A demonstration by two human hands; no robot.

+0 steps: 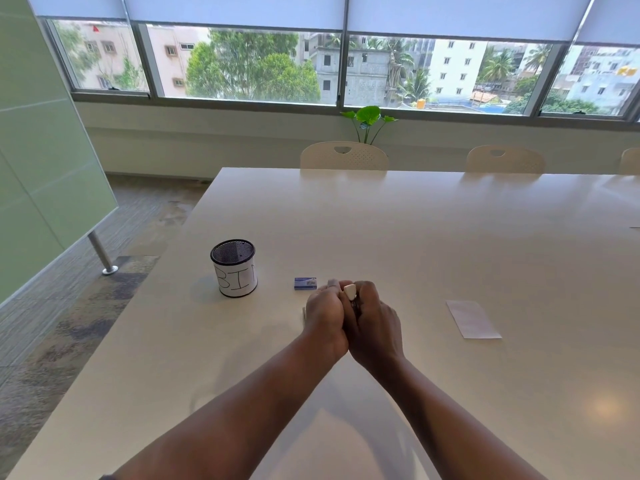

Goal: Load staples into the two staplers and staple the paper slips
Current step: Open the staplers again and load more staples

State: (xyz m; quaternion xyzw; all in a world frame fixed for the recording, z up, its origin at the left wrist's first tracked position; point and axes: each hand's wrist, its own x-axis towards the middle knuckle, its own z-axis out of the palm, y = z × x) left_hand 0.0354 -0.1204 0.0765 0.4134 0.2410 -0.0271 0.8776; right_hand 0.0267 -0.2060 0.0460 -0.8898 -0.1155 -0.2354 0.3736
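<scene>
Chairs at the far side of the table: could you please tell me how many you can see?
3: one chair in front of the plant, one further right, one cut off at the right edge. More may lie out of frame.

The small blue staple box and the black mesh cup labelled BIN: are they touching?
Apart. The head view shows bare white table between the small blue staple box and the black mesh cup.

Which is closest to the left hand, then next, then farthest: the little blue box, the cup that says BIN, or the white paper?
From the left hand, in the head view:
1. The blue staple box, just beyond the hand, slightly left.
2. The BIN cup, farther left.
3. The paper slip, far right, past the right hand.
</scene>
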